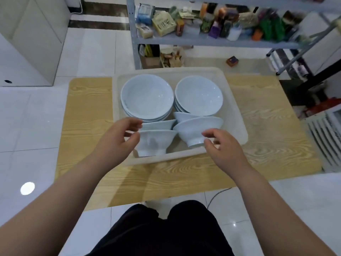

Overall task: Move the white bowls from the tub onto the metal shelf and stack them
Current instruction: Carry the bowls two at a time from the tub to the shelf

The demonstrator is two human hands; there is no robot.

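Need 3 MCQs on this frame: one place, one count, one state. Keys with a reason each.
1. Where does the tub stand?
A) on the metal shelf
B) on the wood-grain surface
C) on bare tile

2. How many stacks of upright bowls are at the tub's far side?
A) one
B) two
C) four

3. How does the top bowl of the far left stack lie?
A) upside down
B) on its side
C) open side up

Key:
1 B, wood grain shows all round the tub.
2 B, the left stack and the right stack stand side by side.
3 C, its empty inside faces the camera.
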